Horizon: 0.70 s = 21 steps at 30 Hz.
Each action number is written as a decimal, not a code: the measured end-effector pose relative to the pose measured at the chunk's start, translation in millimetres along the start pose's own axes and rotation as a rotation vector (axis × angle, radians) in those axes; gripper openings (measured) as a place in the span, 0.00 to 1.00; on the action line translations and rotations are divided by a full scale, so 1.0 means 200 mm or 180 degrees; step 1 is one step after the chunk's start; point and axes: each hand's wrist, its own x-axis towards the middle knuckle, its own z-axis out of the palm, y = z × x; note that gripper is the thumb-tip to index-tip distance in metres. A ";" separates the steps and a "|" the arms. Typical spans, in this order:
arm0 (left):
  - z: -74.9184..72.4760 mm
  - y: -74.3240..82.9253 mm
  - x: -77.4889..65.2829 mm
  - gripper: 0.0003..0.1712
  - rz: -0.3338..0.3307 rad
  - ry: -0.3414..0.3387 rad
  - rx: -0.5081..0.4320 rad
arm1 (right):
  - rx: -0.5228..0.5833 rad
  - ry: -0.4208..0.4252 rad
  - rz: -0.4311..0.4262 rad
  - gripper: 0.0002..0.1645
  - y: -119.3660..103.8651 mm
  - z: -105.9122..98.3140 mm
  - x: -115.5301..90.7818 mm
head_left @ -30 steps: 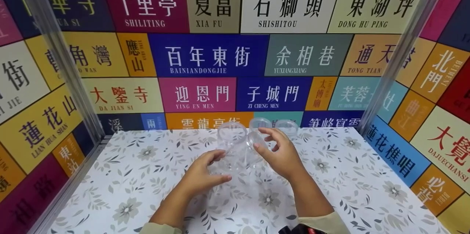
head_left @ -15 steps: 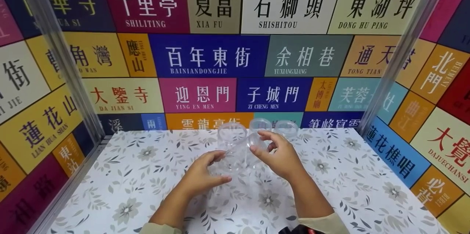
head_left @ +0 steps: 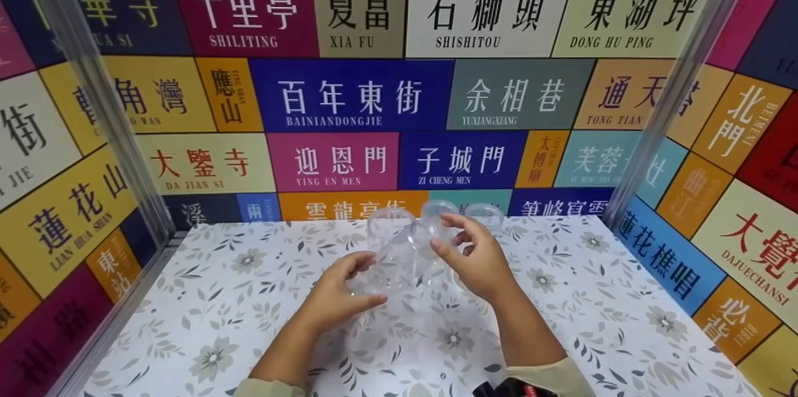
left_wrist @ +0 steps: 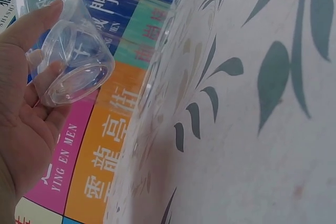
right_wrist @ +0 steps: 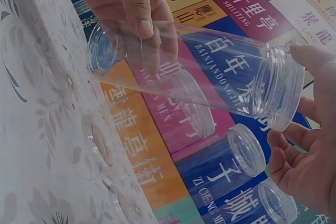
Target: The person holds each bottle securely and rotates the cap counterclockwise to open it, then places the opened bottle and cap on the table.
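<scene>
A clear jar (right_wrist: 205, 69) is held aslant in the middle of the head view, above the flower-patterned counter (head_left: 280, 347), with its base pointed to the lower left and its lid (right_wrist: 286, 90) to the upper right. The base is gripped by the left hand (head_left: 340, 291), thumb and fingers curled round it; the lid's rim is pinched by the right hand (head_left: 479, 260). Held so at both ends, the smooth wall is probably kept from slipping or swinging. How hard either end is squeezed cannot be told. Three more jars (head_left: 391, 224) are stood near one another behind the hands, before the sign-covered wall (head_left: 361, 95), seemingly set back so that both hands are given working room.
</scene>
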 end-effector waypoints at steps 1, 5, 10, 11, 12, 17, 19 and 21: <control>0.00 0.00 0.00 0.49 0.0016 0.0020 -0.0035 | 0.0068 -0.0011 0.0012 0.33 0.00 -0.01 0.00; -0.01 -0.01 0.01 0.48 0.0024 0.0122 -0.0204 | 0.0210 -0.0033 0.0025 0.35 0.02 -0.03 0.01; -0.03 -0.01 0.01 0.48 0.0026 0.0367 -0.0436 | 0.0373 -0.0066 -0.0017 0.37 0.04 -0.08 0.01; -0.03 -0.01 0.01 0.49 0.0029 0.0426 -0.0476 | 0.0416 -0.0084 -0.0034 0.37 0.04 -0.10 0.01; -0.04 -0.02 0.01 0.50 0.0029 0.0482 -0.0502 | 0.0454 -0.0098 -0.0046 0.38 0.05 -0.11 0.01; -0.07 -0.04 0.02 0.52 -0.0067 0.0721 -0.0595 | 0.0604 -0.0102 -0.0138 0.39 0.06 -0.19 0.01; -0.09 -0.05 0.02 0.52 -0.0143 0.0791 -0.0615 | 0.0648 -0.0068 -0.0152 0.39 0.07 -0.22 0.01; -0.12 -0.07 0.03 0.52 -0.0231 0.0838 -0.0614 | 0.0672 -0.0019 -0.0146 0.38 0.08 -0.25 0.00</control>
